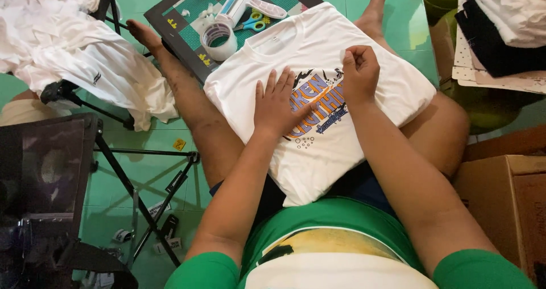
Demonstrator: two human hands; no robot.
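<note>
Across the person's lap lies a folded white T-shirt (318,124) with a blue and orange print; the left hand (277,104) rests flat on it, fingers spread and released. At three o'clock of that hand, the right hand (360,73) pinches the fabric with clenched fingers; a tape roll (219,40) sits at eleven o'clock.

A brown cardboard box (506,209) stands at the lower right edge, beside the person's right leg; its top looks closed and one flap edge is visible. On the green floor, near the left leg, a small yellow square label (180,144) lies flat. Lower left, under the black folding stand, a few small white tags with dark print (165,243) lie on the floor; their details are too small to tell.
</note>
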